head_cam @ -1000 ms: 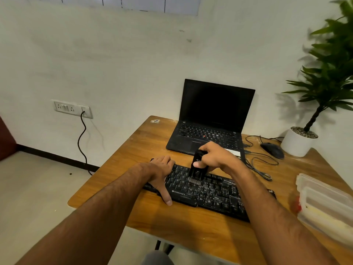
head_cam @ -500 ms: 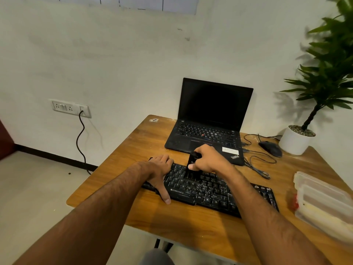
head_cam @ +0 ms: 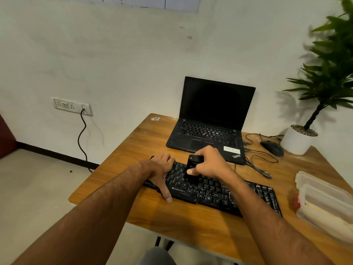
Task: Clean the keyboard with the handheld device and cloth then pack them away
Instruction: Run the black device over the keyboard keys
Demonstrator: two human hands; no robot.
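Mid-frame, right hand (head_cam: 209, 165) grips the handheld device (head_cam: 192, 169) on the keyboard (head_cam: 215, 194); left hand (head_cam: 162, 169) rests flat, steadying. Probably brushing; next, sweep rightward.

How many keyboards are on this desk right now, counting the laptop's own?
2. The black external keyboard lies at the desk's near edge under both hands; the laptop behind it, against the wall, has its built-in one. None seems hidden.

Everything's relative to the keyboard (head_cam: 214, 190) on the desk (head_cam: 133, 150): laptop (head_cam: 210, 127) right behind it, mouse (head_cam: 272, 148) and plant pot (head_cam: 297, 140) back-right, plastic boxes (head_cam: 324, 199) to its right.
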